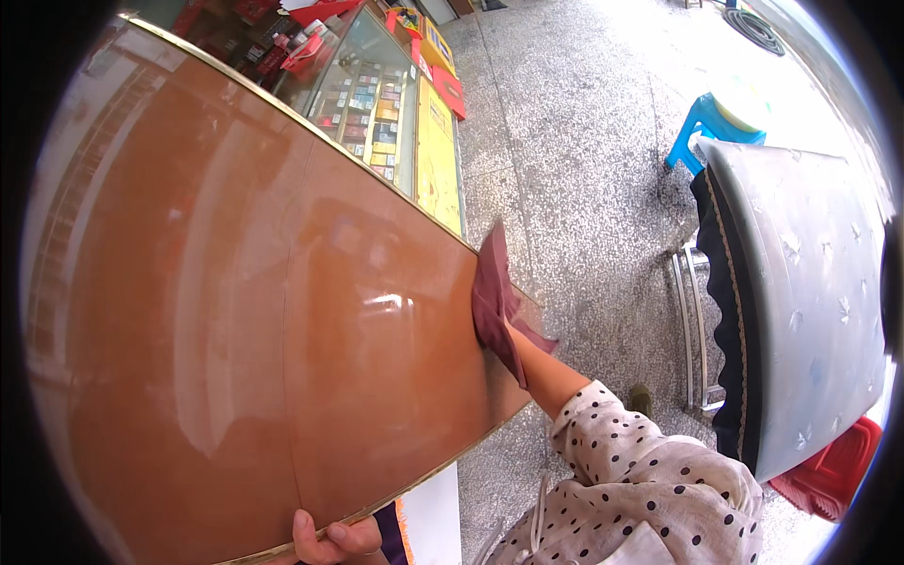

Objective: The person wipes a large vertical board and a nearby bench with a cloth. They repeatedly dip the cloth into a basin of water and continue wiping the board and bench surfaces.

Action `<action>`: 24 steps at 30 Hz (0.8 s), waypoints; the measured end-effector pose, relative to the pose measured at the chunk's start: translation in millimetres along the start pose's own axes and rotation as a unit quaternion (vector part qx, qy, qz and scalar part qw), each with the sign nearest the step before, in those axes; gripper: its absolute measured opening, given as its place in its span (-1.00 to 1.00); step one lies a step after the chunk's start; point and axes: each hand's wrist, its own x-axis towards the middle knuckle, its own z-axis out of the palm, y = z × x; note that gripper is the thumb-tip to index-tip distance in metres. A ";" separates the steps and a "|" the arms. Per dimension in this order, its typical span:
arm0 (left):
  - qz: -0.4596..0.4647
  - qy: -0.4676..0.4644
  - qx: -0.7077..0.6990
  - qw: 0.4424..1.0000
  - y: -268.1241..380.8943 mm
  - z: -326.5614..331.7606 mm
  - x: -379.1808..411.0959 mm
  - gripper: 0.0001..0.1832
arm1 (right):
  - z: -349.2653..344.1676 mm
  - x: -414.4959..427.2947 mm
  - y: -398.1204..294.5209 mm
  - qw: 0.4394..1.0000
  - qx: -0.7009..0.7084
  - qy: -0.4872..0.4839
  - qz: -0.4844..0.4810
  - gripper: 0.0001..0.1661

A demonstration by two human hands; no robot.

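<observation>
A glossy brown tabletop (pixel 381 339) with a thin brass-coloured metal rim spreads across the left and middle of the head view. At its right edge my right hand (pixel 518 342) has a maroon cloth (pixel 491 296) wrapped around it, which hides the fingers; the cloth touches the edge and part of it hangs loose. My left hand (pixel 337 538) is at the bottom, its fingertips curled over the near metal rim. The rest of that hand is cut off by the picture's border. Light and dark reflections show on the brown surface.
A glass display case (pixel 367 106) with small packs adjoins the far rim. On the right stand a table with a grey cover (pixel 812 282), a blue stool (pixel 688 134) and a red plastic item (pixel 833 470). Speckled floor (pixel 586 176) lies between. A coiled hose (pixel 754 32) is farther off.
</observation>
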 end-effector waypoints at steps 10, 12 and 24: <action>-0.074 0.057 -0.078 0.993 0.3 -0.6 -16.4 -0.52 | 3.3 -256.6 158.7 0.963 -0.050 -0.259 0.060 -0.57; -0.074 0.083 -0.084 0.990 -6.1 -1.5 -14.7 -0.48 | 6.2 -287.3 115.1 0.925 -0.081 -0.331 -0.168 -0.58; -0.067 0.137 -0.103 0.983 -9.0 -1.7 -16.9 -0.39 | 54.1 -115.7 -7.9 0.965 0.084 0.041 -0.245 -0.59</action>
